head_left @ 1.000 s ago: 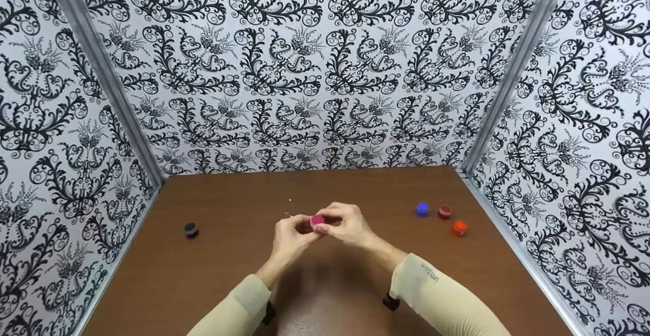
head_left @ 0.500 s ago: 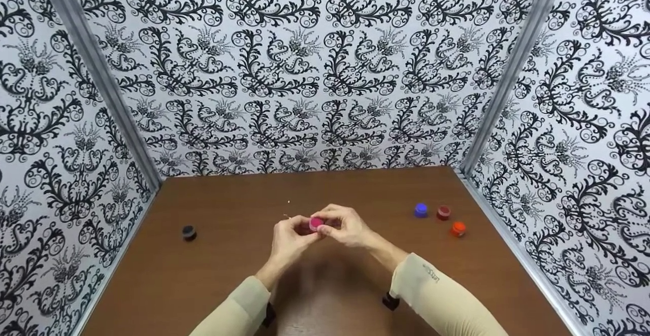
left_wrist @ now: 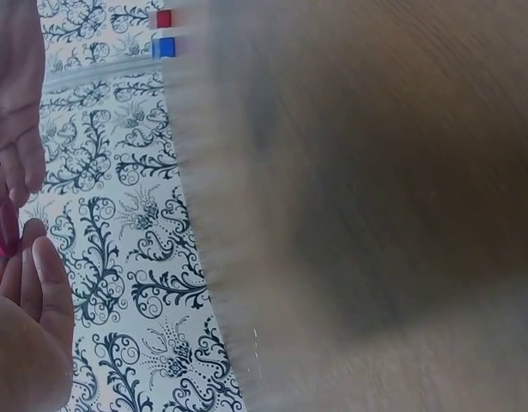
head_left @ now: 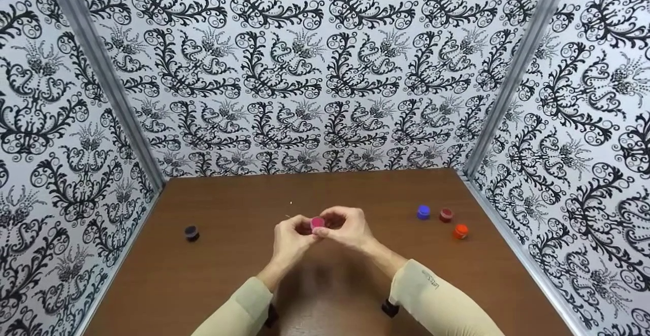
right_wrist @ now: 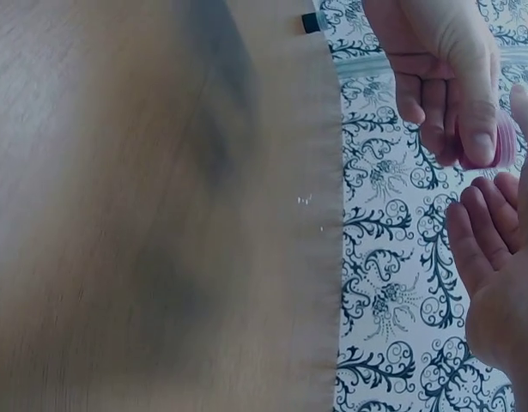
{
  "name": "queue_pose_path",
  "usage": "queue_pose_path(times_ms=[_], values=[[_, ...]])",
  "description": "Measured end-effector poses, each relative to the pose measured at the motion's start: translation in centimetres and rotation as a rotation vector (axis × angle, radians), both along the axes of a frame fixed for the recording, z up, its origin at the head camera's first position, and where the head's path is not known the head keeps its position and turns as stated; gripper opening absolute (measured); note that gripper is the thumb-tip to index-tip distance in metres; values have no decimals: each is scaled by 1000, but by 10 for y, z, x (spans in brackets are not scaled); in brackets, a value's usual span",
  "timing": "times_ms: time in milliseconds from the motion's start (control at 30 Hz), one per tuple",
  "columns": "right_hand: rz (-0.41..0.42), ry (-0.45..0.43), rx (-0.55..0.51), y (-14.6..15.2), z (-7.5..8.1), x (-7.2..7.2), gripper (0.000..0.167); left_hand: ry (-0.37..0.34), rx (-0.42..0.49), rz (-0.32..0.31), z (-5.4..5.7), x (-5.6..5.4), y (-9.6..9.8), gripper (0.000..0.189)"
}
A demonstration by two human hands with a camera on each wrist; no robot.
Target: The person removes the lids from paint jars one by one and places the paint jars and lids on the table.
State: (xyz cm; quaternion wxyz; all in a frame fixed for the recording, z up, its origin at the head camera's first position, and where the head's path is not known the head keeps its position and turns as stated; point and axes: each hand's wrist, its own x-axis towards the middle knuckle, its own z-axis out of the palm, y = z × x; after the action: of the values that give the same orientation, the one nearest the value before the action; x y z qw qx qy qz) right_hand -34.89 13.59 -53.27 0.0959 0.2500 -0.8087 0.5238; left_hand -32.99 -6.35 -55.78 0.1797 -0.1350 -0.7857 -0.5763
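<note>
A small paint jar with a pink top (head_left: 317,223) is held up over the middle of the table. My left hand (head_left: 290,240) pinches it between thumb and fingers; the right wrist view shows the left thumb (right_wrist: 478,142) pressed along the jar's ribbed pink side (right_wrist: 506,142). My right hand (head_left: 350,229) is close against the other side, its thumb reaching over the near edge of the jar. In the right wrist view, the right hand's fingers (right_wrist: 482,223) are loosely bent, with a gap between them and the jar.
A dark jar (head_left: 191,233) stands on the brown table (head_left: 228,275) at the left. Blue (head_left: 423,212), dark red (head_left: 446,215) and orange (head_left: 460,231) jars stand together at the right. Tiny bright specks (head_left: 290,203) lie beyond the hands. Patterned walls (head_left: 315,82) enclose the back and sides.
The right hand's fingers have loosened and spread from the pink jar, which both hands pinched before. The left hand keeps its grip, and the jar stays in about the same place.
</note>
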Motion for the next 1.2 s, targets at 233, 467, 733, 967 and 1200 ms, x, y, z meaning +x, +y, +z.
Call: queue_pose_path(times_ms=[233,467,733,967,1200], values=[[-17,32,-13,-3,-2,2,27,-14,-9,17,0,2,2,21],[23,151,7,-3,-2,1,20,-27,-18,18,-1,3,2,20],[198,49,-41,5,1,-2,28,-21,-32,-31,3,2,1,22],[295,-11,-74,8,1,-6,32,-40,-54,-35,4,3,1,23],[178,-8,-45,4,1,-5,36,-34,-47,-3,7,1,-1,25]])
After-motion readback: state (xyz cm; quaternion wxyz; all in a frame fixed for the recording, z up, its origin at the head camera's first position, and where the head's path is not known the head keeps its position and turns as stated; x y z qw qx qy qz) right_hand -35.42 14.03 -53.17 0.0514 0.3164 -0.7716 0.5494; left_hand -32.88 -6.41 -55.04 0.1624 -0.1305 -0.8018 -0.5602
